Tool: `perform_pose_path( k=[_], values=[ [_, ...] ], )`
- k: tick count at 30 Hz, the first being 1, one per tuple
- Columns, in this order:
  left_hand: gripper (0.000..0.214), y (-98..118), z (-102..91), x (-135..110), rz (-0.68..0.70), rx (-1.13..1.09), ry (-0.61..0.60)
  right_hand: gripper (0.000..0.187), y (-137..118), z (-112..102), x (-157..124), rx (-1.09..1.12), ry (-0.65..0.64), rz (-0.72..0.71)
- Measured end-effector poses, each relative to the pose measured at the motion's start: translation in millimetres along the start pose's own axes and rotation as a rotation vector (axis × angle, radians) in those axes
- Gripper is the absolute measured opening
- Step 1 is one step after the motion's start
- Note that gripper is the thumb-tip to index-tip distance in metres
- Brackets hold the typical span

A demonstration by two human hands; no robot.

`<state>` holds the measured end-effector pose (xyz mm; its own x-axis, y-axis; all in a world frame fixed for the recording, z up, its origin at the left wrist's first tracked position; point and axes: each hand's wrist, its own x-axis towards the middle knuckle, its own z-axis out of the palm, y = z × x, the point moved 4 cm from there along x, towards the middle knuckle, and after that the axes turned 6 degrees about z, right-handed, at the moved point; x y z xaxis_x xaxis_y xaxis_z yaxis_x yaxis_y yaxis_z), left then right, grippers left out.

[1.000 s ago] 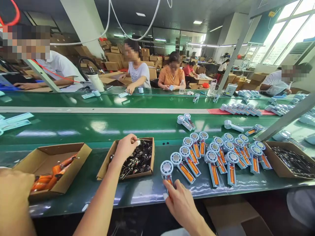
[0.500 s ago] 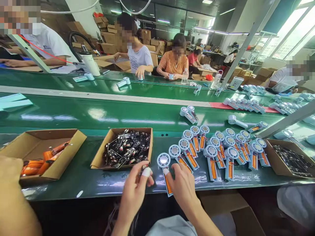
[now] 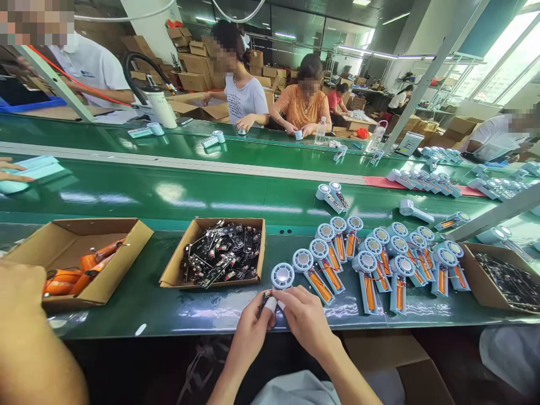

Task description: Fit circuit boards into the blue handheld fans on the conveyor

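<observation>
My left hand point(image 3: 252, 332) pinches a small black circuit board point(image 3: 265, 297) between thumb and a taped fingertip, at the near edge of the green bench. My right hand point(image 3: 306, 320) is closed over the handle of a pale blue fan unit point(image 3: 282, 276), whose round head shows just above my fingers. The two hands touch each other. A cardboard box of black circuit boards point(image 3: 219, 256) lies just beyond my left hand.
A box of orange batteries point(image 3: 80, 270) stands at the left. Several fan units with orange batteries point(image 3: 371, 259) lie in rows at the right, beside another box of boards point(image 3: 502, 278). Other people work across the green conveyor point(image 3: 169, 197). Someone's arm point(image 3: 29, 349) fills the lower left.
My left hand left the box of boards with one board and came back to the near edge. My right hand closed on the fan unit's handle, and the two hands met.
</observation>
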<state>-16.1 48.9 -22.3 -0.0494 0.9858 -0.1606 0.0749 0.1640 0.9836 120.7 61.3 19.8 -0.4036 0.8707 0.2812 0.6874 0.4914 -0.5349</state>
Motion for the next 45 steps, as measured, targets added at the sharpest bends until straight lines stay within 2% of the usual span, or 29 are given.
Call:
perform_pose_path(
  k=[2,4,10,15,20,24,27,32,37,45],
  values=[
    [0.046,-2,-1.0,-3,-0.021,-0.007,0.034,0.024,7,3,0,0.057,0.025,0.092],
    [0.042,1,-3.3,-5,-0.01,0.028,0.074,0.017,11,6,-1,0.045,0.039,0.114],
    [0.033,17,-3.7,3,0.041,0.123,-0.032,0.018,2,8,-1,-0.14,0.063,-0.114],
    [0.03,10,-6.2,9,0.01,0.089,-0.053,0.031,-1,2,1,-0.095,-0.046,-0.111],
    [0.042,-5,-7.1,2,-0.026,0.034,-0.068,0.022,0,-5,1,0.007,-0.099,-0.131],
    [0.05,-4,-6.1,-1,-0.039,-0.007,-0.074,0.025,6,1,-1,0.131,-0.057,-0.071],
    [0.051,-2,-6.8,-5,-0.062,-0.03,-0.058,0.021,8,9,-4,0.175,0.009,-0.011],
    [0.042,-5,-13.2,-19,-0.121,-0.065,0.002,0.02,4,12,-6,0.11,0.139,-0.035],
    [0.04,-2,-10.4,-26,0.004,0.227,-0.014,0.019,-3,9,-4,0.006,0.176,-0.082],
    [0.035,0,-3.2,-23,0.157,0.331,0.022,0.017,-8,8,-2,-0.017,0.184,-0.041]
  ],
)
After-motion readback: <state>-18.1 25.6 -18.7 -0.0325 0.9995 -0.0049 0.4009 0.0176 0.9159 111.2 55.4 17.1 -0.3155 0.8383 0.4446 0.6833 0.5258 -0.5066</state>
